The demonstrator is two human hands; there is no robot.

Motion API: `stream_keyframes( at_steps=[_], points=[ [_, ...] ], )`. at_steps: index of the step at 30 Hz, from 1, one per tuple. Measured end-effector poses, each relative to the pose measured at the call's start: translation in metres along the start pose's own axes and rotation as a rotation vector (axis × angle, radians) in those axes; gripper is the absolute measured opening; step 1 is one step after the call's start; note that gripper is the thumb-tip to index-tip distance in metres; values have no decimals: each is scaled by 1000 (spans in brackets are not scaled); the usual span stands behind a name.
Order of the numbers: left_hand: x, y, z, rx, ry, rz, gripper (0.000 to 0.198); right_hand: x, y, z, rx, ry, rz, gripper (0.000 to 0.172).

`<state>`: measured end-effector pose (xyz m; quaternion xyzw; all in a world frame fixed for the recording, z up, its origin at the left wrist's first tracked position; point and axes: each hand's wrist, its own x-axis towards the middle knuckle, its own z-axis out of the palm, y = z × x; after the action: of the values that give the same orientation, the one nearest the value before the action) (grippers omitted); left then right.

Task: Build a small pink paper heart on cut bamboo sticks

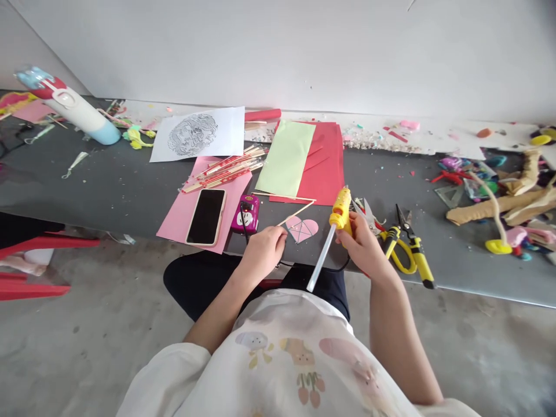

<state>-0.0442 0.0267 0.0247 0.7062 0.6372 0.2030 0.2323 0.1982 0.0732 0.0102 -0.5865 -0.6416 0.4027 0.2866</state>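
Observation:
My right hand (pixel 364 243) is wrapped round a yellow hot glue gun (pixel 341 209), its nozzle pointing away from me. A long clear glue stick (pixel 322 255) juts from the gun's back end toward my lap. At the table's front edge my left hand (pixel 266 248) is closed on the near end of a thin wooden stick (pixel 299 212). That stick's far end meets a second wooden stick (pixel 284 197) at a sharp corner. Between my hands lies a pink paper heart (pixel 302 229) with dark crossing lines.
Left of my hands are a phone (pixel 205 216) on pink paper (pixel 177 217), a purple power socket (pixel 245 214) and bundled sticks (pixel 226 172). Green paper (pixel 286 159) overlaps red paper (pixel 332 162). Pliers (pixel 416 249) and scissors (pixel 397 249) lie right. A bottle (pixel 82 113) leans far left.

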Motion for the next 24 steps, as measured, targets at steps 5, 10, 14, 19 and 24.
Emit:
stream_keyframes(
  at_steps=[5, 10, 14, 19, 24],
  points=[
    [-3, 1, -2, -43, 13, 11, 18, -8, 2, 8, 186, -6, 17, 40],
    [-7, 3, -9, -118, -1, 7, 15, -13, 5, 14, 210, 1, 107, 47],
    [-15, 9, -24, -223, 18, -23, 10, -16, -2, 18, 256, 1, 171, 44],
    [-27, 10, -45, -361, -9, -74, 12, -19, -16, 27, 294, -10, 185, 44],
    [-40, -1, -58, -438, 35, -81, 10, -18, -17, 38, 256, -31, 158, 46]
  ],
)
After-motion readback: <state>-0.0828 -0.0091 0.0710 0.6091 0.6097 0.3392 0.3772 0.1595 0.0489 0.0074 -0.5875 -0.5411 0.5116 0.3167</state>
